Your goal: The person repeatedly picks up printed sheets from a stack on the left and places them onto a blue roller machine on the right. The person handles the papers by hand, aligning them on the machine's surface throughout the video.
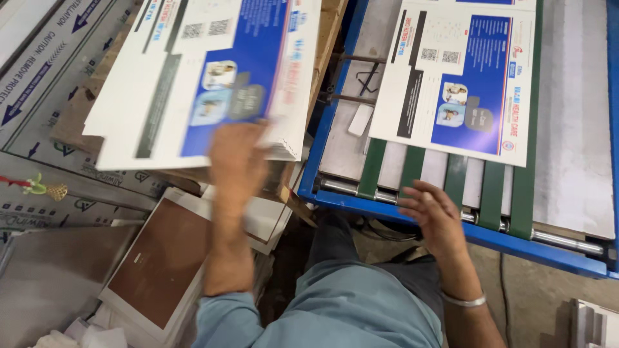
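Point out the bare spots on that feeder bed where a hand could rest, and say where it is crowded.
Bare metal lies along the right of the feeder bed, beside the printed sheet, and at upper left near the small white block. The green belts show below the sheet, where the right hand hovers. The left hand meets the crowded stack of sheets.

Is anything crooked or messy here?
A little. The printed sheet on the green belts lies slightly tilted, not square with them. Left of the person, the stack of printed sheets sits at a slant on its wooden support, with the left hand at its edge. Boards and crumpled paper lie scattered below.
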